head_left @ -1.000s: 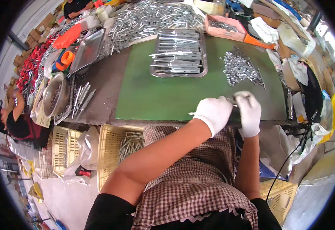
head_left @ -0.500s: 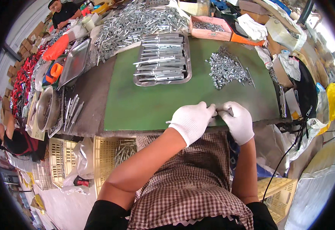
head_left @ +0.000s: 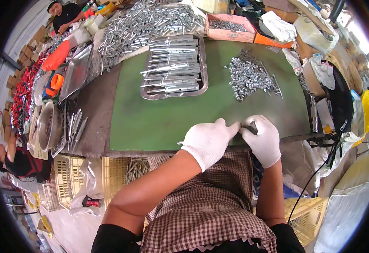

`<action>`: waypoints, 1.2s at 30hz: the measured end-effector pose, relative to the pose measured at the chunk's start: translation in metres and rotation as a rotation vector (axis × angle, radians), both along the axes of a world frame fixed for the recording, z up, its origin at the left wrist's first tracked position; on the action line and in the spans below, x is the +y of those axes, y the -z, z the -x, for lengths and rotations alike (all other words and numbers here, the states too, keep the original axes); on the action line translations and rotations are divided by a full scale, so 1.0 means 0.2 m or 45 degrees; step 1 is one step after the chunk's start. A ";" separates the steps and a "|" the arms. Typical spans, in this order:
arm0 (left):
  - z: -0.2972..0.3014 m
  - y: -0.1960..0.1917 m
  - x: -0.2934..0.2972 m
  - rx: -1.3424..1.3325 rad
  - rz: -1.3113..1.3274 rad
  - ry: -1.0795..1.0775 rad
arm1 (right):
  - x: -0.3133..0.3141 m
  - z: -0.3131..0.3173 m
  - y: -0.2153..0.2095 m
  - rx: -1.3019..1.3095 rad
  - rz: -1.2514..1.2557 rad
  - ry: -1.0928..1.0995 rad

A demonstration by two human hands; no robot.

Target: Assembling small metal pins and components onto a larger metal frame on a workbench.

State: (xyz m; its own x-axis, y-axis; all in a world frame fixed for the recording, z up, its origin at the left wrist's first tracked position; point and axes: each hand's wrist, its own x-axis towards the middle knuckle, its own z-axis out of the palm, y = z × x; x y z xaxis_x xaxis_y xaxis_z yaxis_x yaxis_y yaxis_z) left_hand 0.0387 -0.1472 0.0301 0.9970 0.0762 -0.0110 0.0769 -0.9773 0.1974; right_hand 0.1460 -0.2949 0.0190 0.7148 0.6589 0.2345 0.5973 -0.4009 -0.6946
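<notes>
Both gloved hands have slid a touch left along the near edge of the green mat (head_left: 167, 122) since half a second ago, and they are now pressed closer together. Left hand (head_left: 207, 141), in a white knit glove, is curled shut around a slim metal rod (head_left: 180, 143), whose tip just pokes out past the heel of the glove on the left. Right hand (head_left: 263, 139) meets it fingertip to fingertip, pinching something small and dark at the rod's other end; what exactly sits under those fingers is hidden. Held low, right at the table's edge and close to the checked apron (head_left: 210, 202), the work stays steady and near the body.

Straight ahead, well within reach, sits a shallow steel tray (head_left: 201, 80) with long shiny rods laid side by side in rows, tidy so each can be lifted singly. Off to the right on the mat, a loose heap of small bright metal fittings (head_left: 247, 76) lies spread thin, easy to pick from. Beyond the tray, a big jumbled pile of silvery tubes (head_left: 142, 23) glints, and a pink cardboard box (head_left: 228, 26) holds more small metal bits. Over on the left, a flat empty-looking steel pan (head_left: 75, 72) leans beside an orange plastic item (head_left: 56, 57). Another person sits at the far corner.
</notes>
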 end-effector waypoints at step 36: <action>-0.06 0.01 0.05 -0.230 0.038 0.110 | 0.17 -0.11 0.10 1.541 -1.616 -0.168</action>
State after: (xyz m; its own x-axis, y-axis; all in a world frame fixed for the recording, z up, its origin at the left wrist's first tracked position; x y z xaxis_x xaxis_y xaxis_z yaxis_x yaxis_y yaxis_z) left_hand 0.0511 -0.1363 0.0274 0.9858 -0.0077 0.1679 -0.0467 -0.9722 0.2293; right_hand 0.1688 -0.2611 -0.0005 0.8216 0.5694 0.0281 -0.4634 0.6957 -0.5489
